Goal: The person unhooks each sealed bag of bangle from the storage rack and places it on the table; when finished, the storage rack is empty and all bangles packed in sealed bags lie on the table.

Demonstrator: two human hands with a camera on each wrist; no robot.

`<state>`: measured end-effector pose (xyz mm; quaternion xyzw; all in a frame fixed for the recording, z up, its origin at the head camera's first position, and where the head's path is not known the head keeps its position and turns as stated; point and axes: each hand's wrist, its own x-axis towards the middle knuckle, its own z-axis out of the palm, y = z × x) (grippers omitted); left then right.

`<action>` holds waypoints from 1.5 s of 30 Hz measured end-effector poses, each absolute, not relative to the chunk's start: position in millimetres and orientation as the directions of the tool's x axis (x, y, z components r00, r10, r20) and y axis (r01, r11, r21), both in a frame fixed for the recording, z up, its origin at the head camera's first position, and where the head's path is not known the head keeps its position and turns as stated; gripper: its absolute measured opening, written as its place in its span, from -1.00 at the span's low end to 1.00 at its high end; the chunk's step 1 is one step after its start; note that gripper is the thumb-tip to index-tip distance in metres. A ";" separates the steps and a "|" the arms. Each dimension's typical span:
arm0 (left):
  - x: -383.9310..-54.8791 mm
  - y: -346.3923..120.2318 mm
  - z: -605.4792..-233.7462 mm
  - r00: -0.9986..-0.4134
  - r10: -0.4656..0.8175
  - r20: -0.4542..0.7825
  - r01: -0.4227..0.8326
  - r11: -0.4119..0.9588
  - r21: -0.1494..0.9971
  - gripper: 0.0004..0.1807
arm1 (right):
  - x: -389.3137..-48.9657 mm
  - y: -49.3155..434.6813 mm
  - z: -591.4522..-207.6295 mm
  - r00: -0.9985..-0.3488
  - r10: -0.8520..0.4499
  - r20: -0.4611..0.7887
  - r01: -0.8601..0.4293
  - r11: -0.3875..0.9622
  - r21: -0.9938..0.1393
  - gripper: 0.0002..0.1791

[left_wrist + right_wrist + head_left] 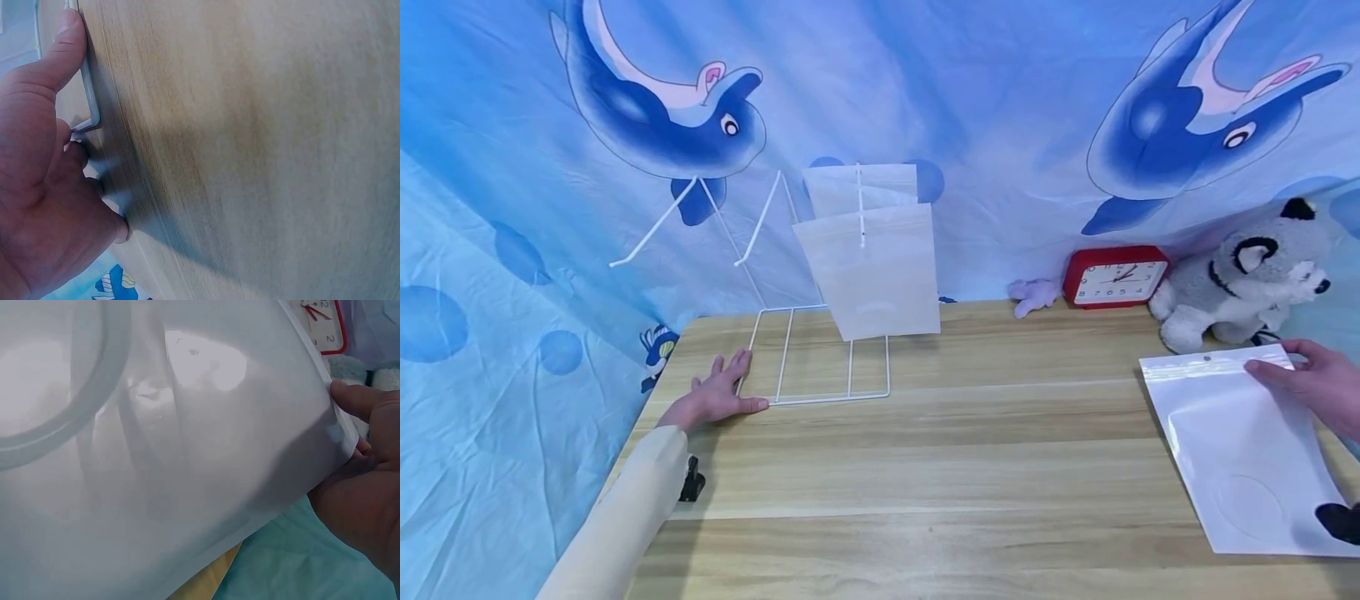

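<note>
A white wire display rack with three long prongs stands at the back left of the table. On its right prong hang two whitish zip bags, the front zip bag overlapping the one behind. My left hand rests at the base's front left corner. Its thumb lies along the front wire and its other fingers spread by the side wire. At the far right my right hand pinches another white zip bag near its top edge, thumb on the upper face. That bag has a small hang hole and a round outline low down.
Along the back edge sit a small purple toy, a red clock and a grey and white plush dog. A blue curtain with dolphins hangs behind the wooden table. Dark wrist gear shows by the left sleeve.
</note>
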<state>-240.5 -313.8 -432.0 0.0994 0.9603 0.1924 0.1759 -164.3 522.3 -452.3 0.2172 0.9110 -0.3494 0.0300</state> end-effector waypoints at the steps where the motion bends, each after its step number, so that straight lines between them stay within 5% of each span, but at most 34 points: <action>1: -240.6 -313.8 -432.1 -0.918 0.259 -0.300 0.124 0.906 0.404 0.22 | -163.7 520.4 -451.4 -0.911 0.362 -0.197 0.403 0.678 -0.615 0.11; 22: -243.5 -313.9 -434.9 -0.918 0.252 -0.307 0.119 0.912 0.393 0.22 | -171.4 491.7 -456.2 -0.943 0.327 -0.066 0.323 0.846 -0.423 -0.18; 45: -242.2 -313.5 -434.1 -0.917 0.249 -0.312 0.115 0.913 0.390 0.23 | -175.9 481.3 -461.4 -0.943 0.333 0.006 0.302 0.862 -0.407 -0.42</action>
